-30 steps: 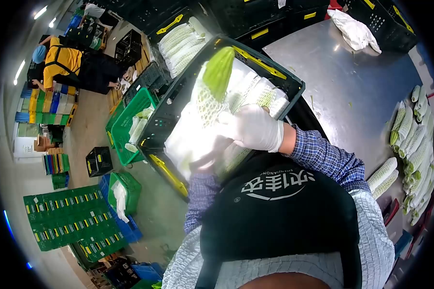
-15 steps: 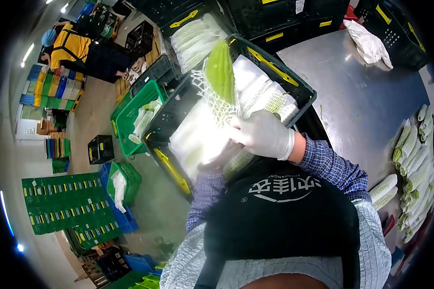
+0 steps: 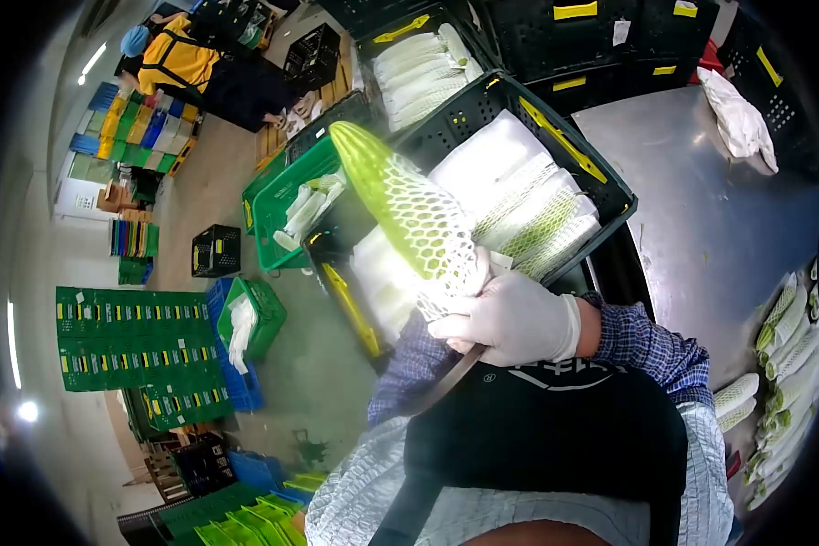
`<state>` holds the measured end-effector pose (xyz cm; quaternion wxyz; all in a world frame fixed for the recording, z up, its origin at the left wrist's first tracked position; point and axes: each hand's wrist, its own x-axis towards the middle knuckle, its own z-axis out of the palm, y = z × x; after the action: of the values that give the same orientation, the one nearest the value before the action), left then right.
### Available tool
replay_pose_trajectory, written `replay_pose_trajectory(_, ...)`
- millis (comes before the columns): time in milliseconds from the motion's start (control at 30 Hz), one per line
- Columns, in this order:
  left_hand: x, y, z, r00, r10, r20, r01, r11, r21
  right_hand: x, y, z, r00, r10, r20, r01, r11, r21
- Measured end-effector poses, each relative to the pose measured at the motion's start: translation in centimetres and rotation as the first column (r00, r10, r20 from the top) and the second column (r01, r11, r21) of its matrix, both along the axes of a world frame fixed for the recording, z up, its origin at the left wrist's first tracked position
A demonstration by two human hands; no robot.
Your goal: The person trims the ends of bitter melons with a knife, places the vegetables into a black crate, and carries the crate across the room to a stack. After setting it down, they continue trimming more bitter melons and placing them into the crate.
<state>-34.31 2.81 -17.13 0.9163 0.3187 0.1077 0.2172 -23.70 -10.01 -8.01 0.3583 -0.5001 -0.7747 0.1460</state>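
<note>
A light green bitter melon [image 3: 378, 187] points up and left, its lower part inside a white foam net [image 3: 441, 241]. My right hand [image 3: 523, 318], in a white glove, is closed on the netted lower end. My left sleeve [image 3: 409, 369] reaches up behind that end; the hand itself is hidden by the melon and net. A thin brownish-grey strip [image 3: 446, 384] shows below my right hand, and I cannot make out what it is. Beneath the melon stands a dark green crate [image 3: 569, 259] holding white-wrapped and netted melons [image 3: 514, 196].
Netted melons [image 3: 787, 382] lie on the metal table [image 3: 701, 214] at the right, with a white bag [image 3: 737, 118] near its far end. A green basket [image 3: 268, 214] stands left of the crate. Dark crates [image 3: 555, 45] are stacked behind. Another person [image 3: 209, 73] bends over at upper left.
The melon has tilted left and come closer, and the net now covers more of it. My right hand has moved slightly down. The whole view has shifted right.
</note>
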Motion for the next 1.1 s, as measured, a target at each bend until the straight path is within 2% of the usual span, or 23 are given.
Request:
replay_pose_trajectory(33, 0.0, 0.0, 0.0, 1.0, 0.001, 0.013, -0.001, 1.0, -0.013, -0.2, -0.1, -0.3, 1.0, 0.013, -0.005, -0.014, 0.999, -0.032)
replay_pose_trajectory(167, 0.1, 0.1, -0.4, 0.995, -0.019, 0.097, 0.028, 0.995, -0.093, 0.1, -0.2, -0.2, 0.999, 0.023, 0.023, -0.025, 0.998, 0.056)
replay_pose_trajectory(267, 0.5, 0.8, -0.7, 0.98, -0.036, 0.196, 0.069, 0.985, -0.161, 0.9, -0.9, -0.2, 1.0, -0.021, -0.003, 0.021, 1.0, 0.019)
replay_pose_trajectory(367, 0.6, 1.4, -0.5, 0.97, -0.046, 0.239, 0.09, 0.981, -0.175, 3.3, -1.6, 1.4, 0.985, -0.123, -0.119, 0.142, 0.976, 0.164)
replay_pose_trajectory(400, 0.5, 1.6, -0.2, 0.984, -0.032, 0.178, 0.058, 0.988, -0.144, 4.2, -2.2, 1.3, 0.96, -0.193, -0.201, 0.218, 0.969, 0.112)
replay_pose_trajectory(433, 0.2, 1.7, 0.1, 0.993, -0.016, 0.119, 0.028, 0.994, -0.101, 4.6, -2.2, 0.5, 0.912, -0.291, -0.29, 0.357, 0.91, 0.21)
replay_pose_trajectory(500, -0.5, 1.9, 0.9, 0.993, 0.0, -0.122, 0.001, 1.0, 0.008, 6.4, -3.2, 0.4, 0.819, -0.466, -0.334, 0.498, 0.867, 0.011)
replay_pose_trajectory(533, -0.5, 1.4, 0.7, 0.975, 0.082, -0.207, -0.073, 0.996, 0.051, 7.3, -3.9, -0.2, 0.763, -0.571, -0.303, 0.547, 0.82, -0.168)
replay_pose_trajectory(600, -0.4, 0.3, 1.3, 0.957, 0.107, -0.27, -0.056, 0.98, 0.192, 7.6, -3.8, -1.4, 0.637, -0.594, -0.491, 0.585, 0.788, -0.194)
replay_pose_trajectory(700, 0.4, -1.9, 3.1, 0.943, 0.125, -0.309, 0.009, 0.917, 0.398, 7.5, -4.0, -2.1, 0.644, -0.562, -0.519, 0.523, 0.819, -0.237)
replay_pose_trajectory(767, 1.8, -3.0, 5.7, 0.936, 0.08, -0.343, 0.099, 0.876, 0.473, 7.5, -4.1, -1.8, 0.665, -0.535, -0.521, 0.551, 0.823, -0.14)
replay_pose_trajectory(833, 2.5, -3.5, 5.8, 0.93, 0.074, -0.359, 0.122, 0.861, 0.494, 7.9, -4.4, -1.2, 0.671, -0.561, -0.484, 0.587, 0.801, -0.114)
replay_pose_trajectory(867, 2.7, -3.6, 5.5, 0.937, 0.065, -0.344, 0.129, 0.848, 0.514, 8.1, -3.9, -1.6, 0.621, -0.489, -0.612, 0.571, 0.817, -0.073)
replay_pose_trajectory(967, 3.1, -4.1, 5.1, 0.925, 0.013, -0.381, 0.185, 0.859, 0.477, 7.5, -4.2, -0.4, 0.584, -0.53, -0.614, 0.517, 0.827, -0.222)
replay_pose_trajectory(1033, 3.3, -4.2, 4.6, 0.927, -0.019, -0.376, 0.179, 0.901, 0.396, 6.6, -3.6, -0.7, 0.662, -0.595, -0.456, 0.638, 0.766, -0.075)
replay_pose_trajectory(1067, 3.2, -4.0, 4.9, 0.929, -0.029, -0.369, 0.211, 0.861, 0.462, 6.1, -3.3, -0.9, 0.673, -0.639, -0.374, 0.691, 0.723, 0.007)
replay_pose_trajectory(1100, 2.9, -3.8, 4.9, 0.946, -0.066, -0.318, 0.195, 0.898, 0.394, 6.2, -2.9, -1.2, 0.688, -0.632, -0.357, 0.697, 0.712, 0.083)
